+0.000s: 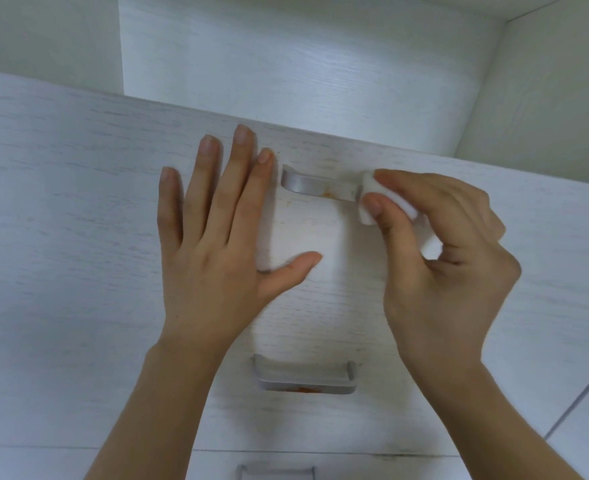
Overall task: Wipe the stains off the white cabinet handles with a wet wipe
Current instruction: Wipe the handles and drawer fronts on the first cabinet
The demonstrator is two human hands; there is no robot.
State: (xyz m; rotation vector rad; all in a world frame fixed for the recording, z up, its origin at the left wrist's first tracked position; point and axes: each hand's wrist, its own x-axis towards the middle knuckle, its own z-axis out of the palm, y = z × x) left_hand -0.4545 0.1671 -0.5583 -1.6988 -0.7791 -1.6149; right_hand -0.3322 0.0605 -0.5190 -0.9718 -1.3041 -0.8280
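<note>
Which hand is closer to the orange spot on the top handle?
The right hand. It pinches the wipe against the top handle, just right of the orange spot. The left hand lies flat on the drawer front, left of the handle.

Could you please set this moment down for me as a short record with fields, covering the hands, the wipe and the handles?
left hand: flat on the drawer front, fingers spread, left of the top handle
right hand: pinches the wipe
wipe: folded, white, on the right end of the top handle
top handle: small orange stain near its middle
middle handle: orange stain on its front edge, untouched
bottom handle: partly in view at the frame's lower edge
</note>
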